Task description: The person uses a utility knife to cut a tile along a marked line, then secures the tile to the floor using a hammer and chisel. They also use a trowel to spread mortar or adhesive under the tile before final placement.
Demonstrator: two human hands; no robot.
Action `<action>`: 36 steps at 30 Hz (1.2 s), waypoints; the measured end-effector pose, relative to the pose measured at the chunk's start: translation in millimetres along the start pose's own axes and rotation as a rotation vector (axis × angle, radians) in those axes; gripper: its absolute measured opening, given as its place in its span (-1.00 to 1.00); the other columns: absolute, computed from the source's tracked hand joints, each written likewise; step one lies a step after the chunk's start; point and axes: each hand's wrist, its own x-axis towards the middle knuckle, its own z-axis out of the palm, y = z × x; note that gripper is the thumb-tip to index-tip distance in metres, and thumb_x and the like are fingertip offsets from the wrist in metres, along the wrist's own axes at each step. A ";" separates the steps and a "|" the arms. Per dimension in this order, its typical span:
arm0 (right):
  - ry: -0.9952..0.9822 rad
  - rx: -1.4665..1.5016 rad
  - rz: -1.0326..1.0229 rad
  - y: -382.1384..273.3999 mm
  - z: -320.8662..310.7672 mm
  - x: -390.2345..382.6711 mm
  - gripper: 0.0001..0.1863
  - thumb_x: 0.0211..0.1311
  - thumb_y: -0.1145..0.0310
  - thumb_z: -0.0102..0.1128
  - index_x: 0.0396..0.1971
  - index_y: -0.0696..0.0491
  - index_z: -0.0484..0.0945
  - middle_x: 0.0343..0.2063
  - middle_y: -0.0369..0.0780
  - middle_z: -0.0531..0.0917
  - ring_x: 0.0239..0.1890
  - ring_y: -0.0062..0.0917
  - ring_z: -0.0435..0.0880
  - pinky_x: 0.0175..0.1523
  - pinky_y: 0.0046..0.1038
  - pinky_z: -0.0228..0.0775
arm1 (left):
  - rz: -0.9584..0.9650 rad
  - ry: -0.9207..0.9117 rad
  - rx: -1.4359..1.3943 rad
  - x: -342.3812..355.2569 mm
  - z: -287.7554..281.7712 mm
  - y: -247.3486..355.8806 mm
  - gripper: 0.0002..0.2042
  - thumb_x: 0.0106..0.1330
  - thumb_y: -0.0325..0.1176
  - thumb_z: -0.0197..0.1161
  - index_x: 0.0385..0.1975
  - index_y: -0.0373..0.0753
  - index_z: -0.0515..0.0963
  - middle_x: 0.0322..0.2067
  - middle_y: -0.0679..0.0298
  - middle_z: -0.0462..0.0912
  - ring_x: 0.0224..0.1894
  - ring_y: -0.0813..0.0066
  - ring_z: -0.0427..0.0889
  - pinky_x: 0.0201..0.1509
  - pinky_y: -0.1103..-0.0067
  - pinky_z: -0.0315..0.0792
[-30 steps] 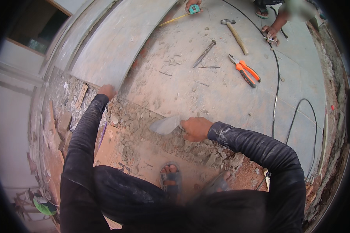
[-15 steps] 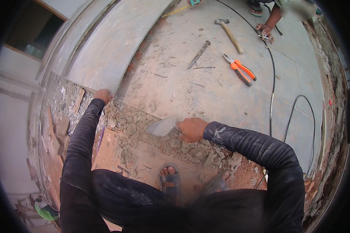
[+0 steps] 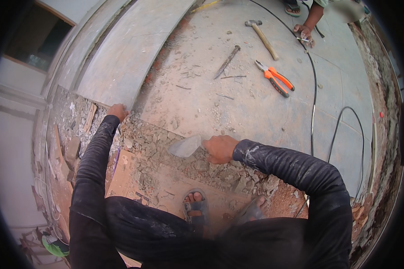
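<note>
My right hand is closed around the handle of a trowel. Its grey, dusty blade points left, low over broken mortar rubble along the near edge of the floor. My left hand is curled at the near corner of the raised grey tile step, touching it; what its fingers close on, if anything, is hidden. Beyond my hands lie a hammer with a wooden handle, orange-handled pliers and a rusty chisel-like spike.
At the far right, another person's hand holds a small pale thing near a black cable. Cardboard lies by my sandalled feet. Wood scraps sit in rubble at left. A broken earthy edge runs along the right.
The view has shifted slightly, so the tools on the floor appear a little higher and farther left. Both my hands and the trowel stay almost where they were.
</note>
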 end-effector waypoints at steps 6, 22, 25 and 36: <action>0.001 0.002 0.000 -0.7 -1.4 -1.2 -0.59 0.12 0.17 0.22 -0.22 0.22 0.45 -0.38 0.09 0.64 -0.22 -0.01 0.64 -0.10 -0.11 0.48 | -0.022 -0.001 -0.003 -2.5 -3.2 2.9 -0.63 0.17 -0.09 0.31 -0.18 -0.25 0.64 -0.21 -0.03 0.65 -0.08 0.02 0.61 0.03 0.28 0.46; -0.001 0.005 0.011 0.0 0.3 -0.6 -0.58 0.12 0.16 0.23 -0.22 0.22 0.46 -0.36 0.09 0.64 -0.21 -0.01 0.64 -0.10 -0.11 0.48 | -0.012 -0.011 0.017 2.1 2.8 -1.9 -0.62 0.15 -0.08 0.31 -0.17 -0.24 0.64 -0.20 -0.03 0.65 -0.06 0.02 0.60 0.04 0.27 0.45; 0.000 0.003 0.014 1.7 1.5 -0.7 -0.58 0.12 0.15 0.23 -0.22 0.22 0.46 -0.36 0.09 0.64 -0.21 -0.01 0.64 -0.10 -0.12 0.48 | -0.024 -0.011 -0.004 0.6 1.8 1.1 -0.62 0.15 -0.09 0.32 -0.18 -0.25 0.64 -0.19 -0.03 0.65 -0.06 0.02 0.60 0.04 0.27 0.45; 0.002 0.009 0.011 -0.8 -2.1 -3.2 -0.59 0.13 0.16 0.19 -0.23 0.23 0.44 -0.39 0.09 0.64 -0.24 0.00 0.64 -0.13 -0.11 0.48 | -0.002 0.064 -0.016 0.8 11.3 -7.9 -0.62 0.13 -0.08 0.34 -0.19 -0.25 0.64 -0.24 -0.03 0.66 -0.10 0.01 0.61 0.01 0.27 0.46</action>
